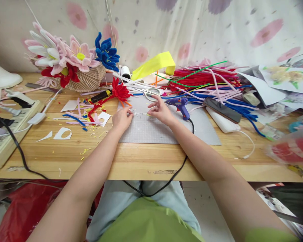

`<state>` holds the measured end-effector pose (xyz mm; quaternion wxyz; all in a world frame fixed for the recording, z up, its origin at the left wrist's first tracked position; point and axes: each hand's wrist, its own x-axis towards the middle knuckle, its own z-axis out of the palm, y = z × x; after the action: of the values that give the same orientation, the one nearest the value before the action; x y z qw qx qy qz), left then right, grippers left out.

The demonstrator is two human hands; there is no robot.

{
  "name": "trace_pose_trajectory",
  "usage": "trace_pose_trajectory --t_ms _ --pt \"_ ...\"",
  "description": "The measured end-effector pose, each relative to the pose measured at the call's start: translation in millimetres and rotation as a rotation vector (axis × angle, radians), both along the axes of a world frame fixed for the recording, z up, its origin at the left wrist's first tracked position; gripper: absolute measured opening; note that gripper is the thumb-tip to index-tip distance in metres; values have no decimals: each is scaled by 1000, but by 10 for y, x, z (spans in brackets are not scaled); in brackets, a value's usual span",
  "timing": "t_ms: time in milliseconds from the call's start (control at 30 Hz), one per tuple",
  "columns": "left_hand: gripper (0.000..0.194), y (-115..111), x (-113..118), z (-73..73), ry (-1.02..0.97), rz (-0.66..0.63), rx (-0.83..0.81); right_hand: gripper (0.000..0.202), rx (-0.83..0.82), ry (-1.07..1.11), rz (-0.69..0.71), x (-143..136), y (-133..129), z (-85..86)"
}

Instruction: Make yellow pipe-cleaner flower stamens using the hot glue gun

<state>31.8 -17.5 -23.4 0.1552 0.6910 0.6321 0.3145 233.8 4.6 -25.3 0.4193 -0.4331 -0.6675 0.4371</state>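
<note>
My left hand (122, 118) is closed in a pinch above the grey cutting mat, at one end of some thin white strands (140, 113). At their other end, beside a tiny yellowish tip, my right hand (161, 111) pinches low down with its upper fingers raised apart. The strands are too fine for me to tell their kind. Just behind my left hand stands a red fuzzy pipe-cleaner flower (120, 90) with orange pieces under it. White-handled scissors (151, 93) lie beyond my right hand, and a purple glue gun (181, 107) rests right of it on the cutting mat (151, 134).
Pipe-cleaner scraps (77, 117) and paper cut-outs (63, 133) litter the left. Bundled pipe cleaners (207, 80), a phone (223, 110) and a white corded device (221, 121) lie right. Fuzzy flowers (78, 55) fill a basket (88, 80). A black cord (176, 171) crosses the table edge.
</note>
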Motion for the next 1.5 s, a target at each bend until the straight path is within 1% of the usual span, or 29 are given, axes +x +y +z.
trace_pose_trajectory --t_ms 100,167,267,367,433,533,600,767,933,1100,1233,1300,1400,1433,1500 --pt "42 8 -14 -6 -24 -4 -12 79 111 -17 -31 -51 -62 -55" --pt "44 1 -39 1 -47 -2 -7 77 142 -39 -43 -86 -94 -68" --pt "41 -25 -54 24 -109 3 64 77 146 -39 -45 -124 -113 -62" --pt "38 -61 -2 39 -212 -12 152 77 123 -11 -45 -153 -118 -53" --pt "38 -89 64 33 -277 -77 125 78 108 -3 -31 -175 -122 -58" --pt "41 -127 155 3 -333 -231 -7 78 101 8 1 -206 -127 -80" --pt "39 -142 185 -18 -357 -272 -69 78 95 11 11 -217 -125 -97" --pt "30 -138 172 -20 -374 -227 -117 79 82 -5 11 -218 -125 -106" --pt "23 -146 164 14 -305 -180 -91 77 80 -24 15 -217 -157 -76" --pt "15 -136 157 -11 -258 -157 -63 77 83 -18 -4 -212 -164 -88" --pt "11 -137 154 -17 -167 -153 -35 75 88 -11 -18 -196 -152 -89" --pt "10 -145 157 -10 -143 -145 -8 71 83 11 -32 -146 -149 -29" --pt "9 -155 159 -11 -141 -124 -3 56 28 -11 -14 38 -165 179" --pt "9 -156 158 -17 -145 -118 -3 46 -17 -60 28 132 -178 273" --pt "9 -154 155 -35 -155 -110 6 26 -150 -225 150 356 -218 472"
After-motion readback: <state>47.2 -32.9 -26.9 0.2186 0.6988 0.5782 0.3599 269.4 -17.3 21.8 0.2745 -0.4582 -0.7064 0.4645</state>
